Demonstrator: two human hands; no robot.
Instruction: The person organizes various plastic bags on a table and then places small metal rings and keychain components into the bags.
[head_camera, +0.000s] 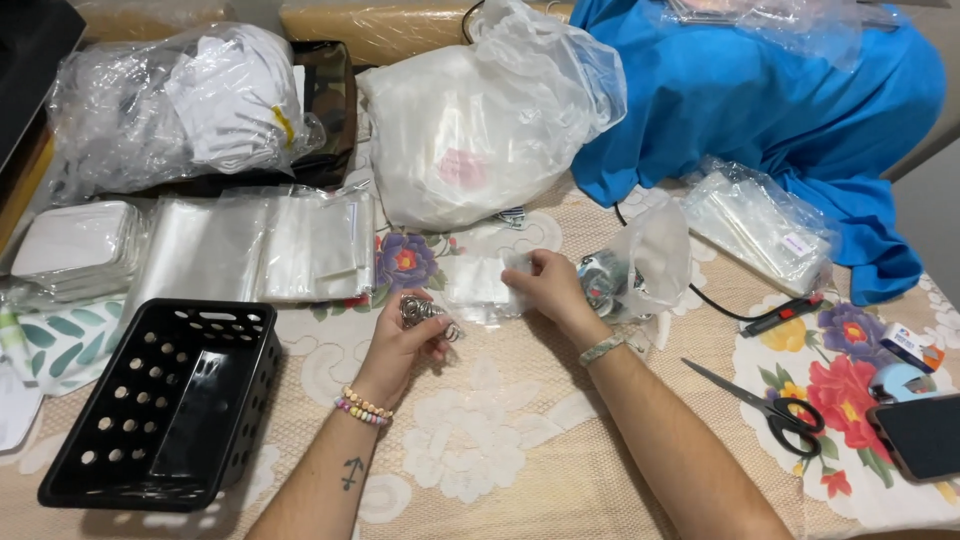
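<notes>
likely light but hard and rigid, small metal clasps (425, 313) pinched in left hand (405, 345) fingertips, mid-bench; slippery, best gripped by the loop end. shiny silver, exact shape unclear. small clear bag (480, 285) thin, floppy, slick, pinched at its edge by right hand (545, 285), beside black perforated basket (160, 400) on the bench (520, 460).

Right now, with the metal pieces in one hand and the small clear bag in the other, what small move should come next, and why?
Probably bring the left hand across to the small clear bag and slip the metal pieces into it. The left hand pinches them just beside the bag, and the right hand grips the bag's edge on the table. Whether its mouth is already open cannot be told.
</notes>
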